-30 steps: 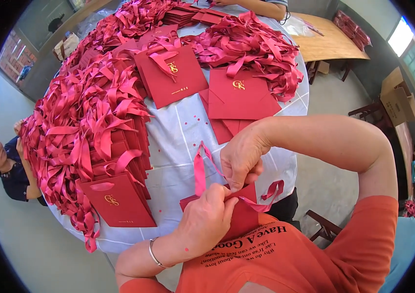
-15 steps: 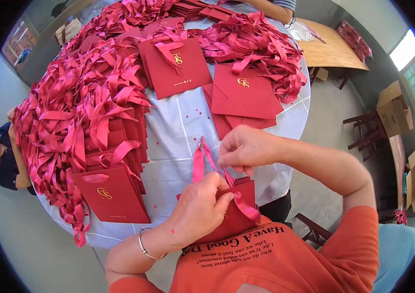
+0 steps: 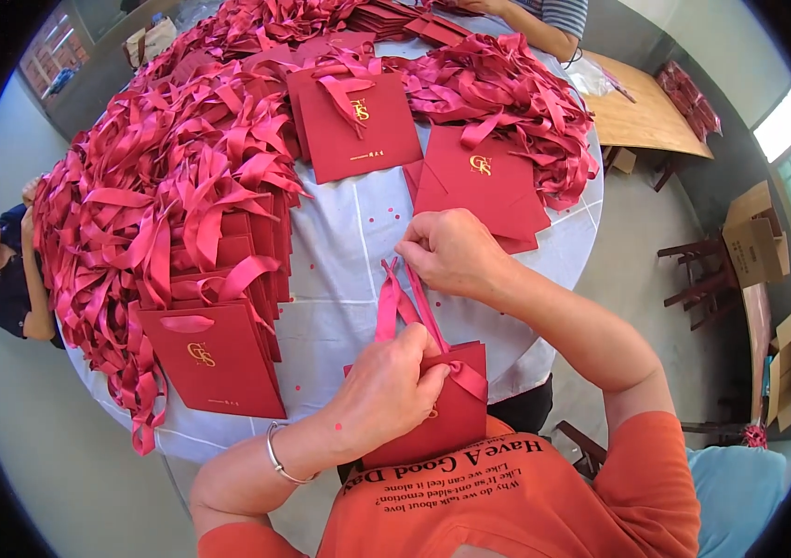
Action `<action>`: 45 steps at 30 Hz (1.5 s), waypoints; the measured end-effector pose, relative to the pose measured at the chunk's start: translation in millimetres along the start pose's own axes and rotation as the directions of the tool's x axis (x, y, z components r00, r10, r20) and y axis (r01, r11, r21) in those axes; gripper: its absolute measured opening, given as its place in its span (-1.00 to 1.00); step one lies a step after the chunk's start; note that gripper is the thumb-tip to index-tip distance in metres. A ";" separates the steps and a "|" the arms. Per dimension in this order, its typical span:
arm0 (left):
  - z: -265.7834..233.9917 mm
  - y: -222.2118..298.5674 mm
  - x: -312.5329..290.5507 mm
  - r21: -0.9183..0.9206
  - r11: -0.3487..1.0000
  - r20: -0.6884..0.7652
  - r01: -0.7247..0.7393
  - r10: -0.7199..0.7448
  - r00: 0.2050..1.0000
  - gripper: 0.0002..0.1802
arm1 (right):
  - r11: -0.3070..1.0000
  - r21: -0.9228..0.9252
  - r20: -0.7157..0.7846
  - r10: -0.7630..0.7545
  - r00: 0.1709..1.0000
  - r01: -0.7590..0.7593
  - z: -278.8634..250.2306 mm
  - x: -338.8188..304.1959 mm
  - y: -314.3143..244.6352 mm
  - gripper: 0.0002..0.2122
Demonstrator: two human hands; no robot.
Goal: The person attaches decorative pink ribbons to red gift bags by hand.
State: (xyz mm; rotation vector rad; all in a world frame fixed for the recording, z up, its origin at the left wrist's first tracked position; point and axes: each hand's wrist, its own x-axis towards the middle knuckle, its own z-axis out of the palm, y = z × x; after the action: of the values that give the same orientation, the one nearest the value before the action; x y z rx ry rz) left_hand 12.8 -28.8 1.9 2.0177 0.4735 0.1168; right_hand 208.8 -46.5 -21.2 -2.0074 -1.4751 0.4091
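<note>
A red paper gift bag (image 3: pixel 462 409) stands against my orange shirt at the table's near edge. My left hand (image 3: pixel 393 377) is closed on its top edge, thumb and fingers pinching where the pink ribbon meets the paper. From there the ribbon (image 3: pixel 426 307) runs up in strands. My right hand (image 3: pixel 456 249) pinches one strand near its upper end, above the bag; another loop with a pointed tip stands just left of it. A short ribbon piece (image 3: pixel 468 379) lies across the bag's front, right of my left thumb. My left palm hides part of the bag.
Heaps of ribboned red bags (image 3: pixel 163 186) cover the left and back of the white-clothed table (image 3: pixel 335 232). Flat bags (image 3: pixel 474 181) lie beyond my right hand. Co-workers sit at the left (image 3: pixel 9 260) and far side (image 3: pixel 549 23). Cardboard boxes (image 3: pixel 753 232) stand right.
My right hand has moved up and slightly left, drawing the ribbon strand longer and straighter. The ribbon piece on the bag's front has shortened. My left hand keeps its hold.
</note>
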 end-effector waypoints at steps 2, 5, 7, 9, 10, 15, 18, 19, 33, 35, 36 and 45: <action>-0.1 0.7 1.0 -0.030 0.999 0.018 0.026 -0.026 1.000 -0.81 | 1.000 0.011 -0.016 -0.002 1.000 0.003 0.6 -1.9 -0.1 -0.81; 2.4 -0.2 -0.9 -0.018 1.000 -0.003 0.003 -0.003 1.000 -0.80 | 0.995 0.099 0.014 -0.010 1.000 0.008 -2.3 -2.4 -4.2 -0.78; 5.7 -1.9 -1.3 0.024 0.998 -0.037 -0.056 0.057 0.998 -0.79 | 0.986 0.166 0.054 -0.013 0.998 0.004 -11.3 -2.4 -9.0 -0.76; 8.1 -3.8 -0.6 0.103 0.988 -0.069 -0.113 0.120 0.990 -0.77 | 0.947 0.247 0.285 0.133 0.949 -0.207 -20.1 0.3 -12.4 -0.69; 7.6 -3.2 -0.3 0.102 0.988 -0.071 -0.114 0.122 0.990 -0.77 | 0.948 0.245 0.285 0.132 0.949 -0.205 -20.3 0.6 -13.3 -0.69; 6.5 -2.8 -0.1 0.070 0.996 -0.032 -0.055 0.058 0.998 -0.75 | 0.952 0.214 0.329 0.143 0.934 -0.221 -16.2 -0.4 -15.7 -0.72; 6.3 -3.2 -0.9 0.087 0.994 -0.025 -0.067 0.070 0.997 -0.74 | 0.909 0.327 0.264 0.173 0.949 -0.257 -11.1 -0.6 -15.0 -0.75; 6.0 -2.9 -0.8 0.087 0.994 -0.030 -0.069 0.072 0.997 -0.74 | 0.911 0.325 0.264 0.169 0.950 -0.253 -11.1 -0.4 -15.6 -0.75; 6.0 -3.0 0.2 0.074 0.995 -0.038 -0.061 0.064 0.997 -0.76 | 0.947 0.197 0.143 0.228 0.963 -0.254 -17.4 2.4 -11.4 -0.79; 5.4 -3.0 0.4 0.061 0.997 -0.027 -0.046 0.047 0.999 -0.76 | 0.958 0.171 0.110 0.212 0.971 -0.229 -17.1 0.7 -9.0 -0.79; 5.1 -3.0 0.7 0.049 0.998 -0.014 -0.032 0.033 0.999 -0.75 | 0.968 0.145 0.074 0.196 0.978 -0.205 -16.8 -0.3 -7.4 -0.79; -0.7 -1.2 8.8 -0.299 0.908 0.202 0.295 -0.242 0.949 -0.86 | 0.870 0.314 0.238 0.315 0.919 -0.380 -20.1 7.6 3.5 -0.81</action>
State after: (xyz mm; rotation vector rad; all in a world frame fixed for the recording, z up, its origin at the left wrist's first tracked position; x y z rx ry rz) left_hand 20.4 -24.4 0.1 1.6053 0.5843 -0.1311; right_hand 225.4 -45.8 -7.2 -1.9717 -1.0328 0.9620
